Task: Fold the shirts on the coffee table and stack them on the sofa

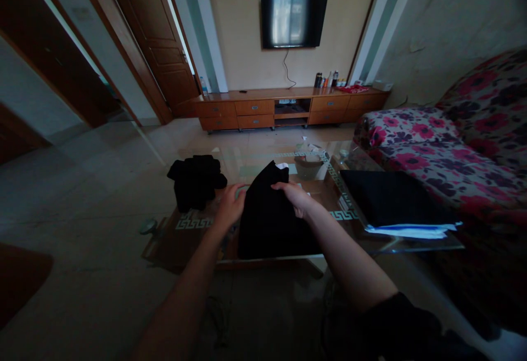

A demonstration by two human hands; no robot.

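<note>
A folded black garment [267, 223] lies on the glass coffee table in front of me; its exact kind does not show. My right hand [295, 196] grips its upper right side, thumb on top and the other fingers partly hidden. Beside the garment's left edge is my left hand [230, 204], with thumb and forefinger apart; whether it touches the cloth is hard to tell. A small white patch shows at the garment's top end. Left of it sits a loose heap of black cloth [195, 182]. To the right, a flat black stack [395, 196] has white and blue layers under its front edge.
The glass table [193, 222] has a patterned border. A flowered sofa [436, 146] stands close on the right. Beyond the table is a low wooden cabinet [255, 109] with several bottles and cans [327, 81], under a wall television [294, 20].
</note>
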